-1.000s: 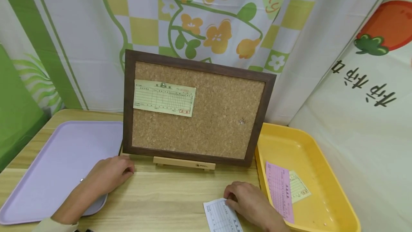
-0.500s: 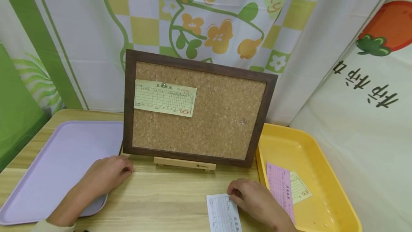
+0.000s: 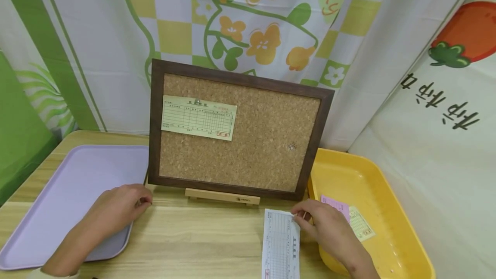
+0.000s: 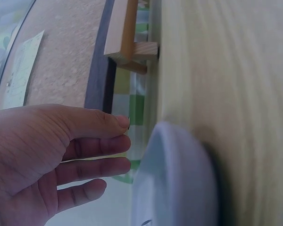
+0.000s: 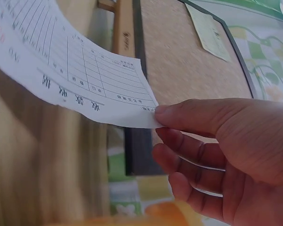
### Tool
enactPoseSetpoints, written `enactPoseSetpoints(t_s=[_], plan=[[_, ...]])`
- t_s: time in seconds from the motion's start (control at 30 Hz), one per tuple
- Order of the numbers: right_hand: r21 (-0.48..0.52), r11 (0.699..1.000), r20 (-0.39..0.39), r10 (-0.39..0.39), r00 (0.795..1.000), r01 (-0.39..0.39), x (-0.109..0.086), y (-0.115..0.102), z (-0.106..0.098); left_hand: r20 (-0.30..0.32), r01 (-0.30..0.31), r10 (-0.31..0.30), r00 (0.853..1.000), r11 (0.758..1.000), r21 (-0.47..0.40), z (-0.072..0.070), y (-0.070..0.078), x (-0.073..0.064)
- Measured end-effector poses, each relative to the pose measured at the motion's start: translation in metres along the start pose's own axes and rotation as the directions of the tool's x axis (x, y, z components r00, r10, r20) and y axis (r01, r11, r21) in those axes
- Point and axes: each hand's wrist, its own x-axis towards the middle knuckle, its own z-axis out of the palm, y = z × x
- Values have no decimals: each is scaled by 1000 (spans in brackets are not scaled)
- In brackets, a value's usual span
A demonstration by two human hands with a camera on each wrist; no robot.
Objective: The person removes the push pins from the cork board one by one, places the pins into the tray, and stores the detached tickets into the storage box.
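My right hand (image 3: pixel 331 231) pinches a corner of a white receipt slip (image 3: pixel 280 244) between thumb and fingers. In the right wrist view the printed slip (image 5: pixel 85 70) curves away from the fingertips over the table. My left hand (image 3: pixel 118 210) hovers above the edge of the lilac tray (image 3: pixel 97 171), its fingers loosely bent. Nothing shows between those fingers in the left wrist view, where the hand (image 4: pixel 61 155) is near the board's frame. A corkboard (image 3: pixel 248 154) in a dark brown frame leans on a small wooden stand (image 3: pixel 222 196). Pinned at its upper left is a pale yellow receipt slip (image 3: pixel 199 117).
At the right stands a yellow tray (image 3: pixel 372 175) holding a pink slip (image 3: pixel 335 205) and a yellow slip (image 3: pixel 360 223). A small cluster of clear pins (image 3: pixel 292 147) sits on the corkboard's right side. A patterned curtain (image 3: pixel 248 16) hangs behind.
My right hand has moved up and slightly right with the white slip, nearer the board, and now covers part of the pink slip. The left hand has drifted a little left.
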Motion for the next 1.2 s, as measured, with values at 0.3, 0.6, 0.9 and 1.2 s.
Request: enactPoseSetpoints(t_s=[0.3, 0.6, 0.9, 1.2], plan=[[-61, 998, -156, -3, 988, -6, -4, 15, -25, -13, 23, -23, 1000, 1000, 5, -13, -8, -4], [-79, 995, -201, 45, 979, -62, -7, 30, -40, -17, 45, -45, 999, 999, 3, -17, -18, -9], [-106, 990, -278, 61, 959, -94, -10, 45, -49, -10, 83, -83, 997, 996, 10, -20, -31, -18], [-142, 982, -306, 79, 949, -127, -14, 58, -56, 1, 113, -113, 994, 994, 15, -24, -44, -25]])
